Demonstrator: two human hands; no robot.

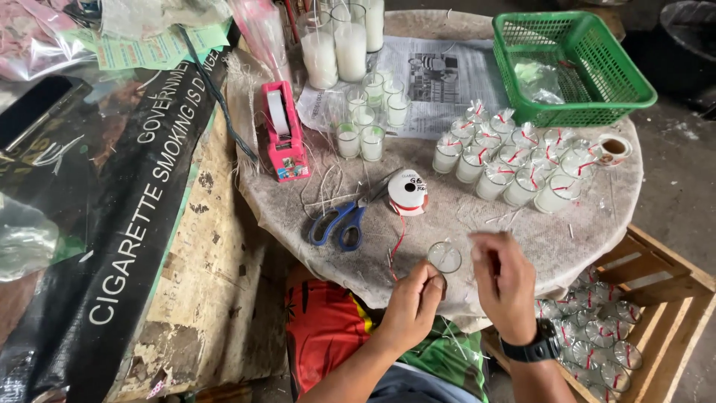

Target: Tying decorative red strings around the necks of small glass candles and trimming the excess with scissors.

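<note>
The left hand (412, 302) is curled at the near edge of the desk (447, 216), its fingers pinched together just below a small glass (444, 256); whether they nip a thread or only each other I cannot tell. The right hand (504, 280), with a black watch (538, 348) on its wrist, hangs just right of the glass, thumb and forefinger closed as if on something thin, too fine to make out. The glass stands on the cloth between the two hands, touching neither that I can see.

Below and right of the right hand a wooden crate (656, 287) holds wrapped glasses tied with red ribbon. Just beyond the left hand lie blue-handled scissors (343, 222) and a ribbon spool (408, 193), its red ribbon trailing towards the glass. Farther up and left of the left hand stands a pink tape dispenser (284, 133). Beyond the right hand a cluster of wrapped candles (514, 160) sits close together, and beyond the left, a few plain candles (369, 123) on a newspaper (440, 82). Farthest, past the right hand, is a green basket (570, 67); past the left, tall candles (339, 45).
</note>
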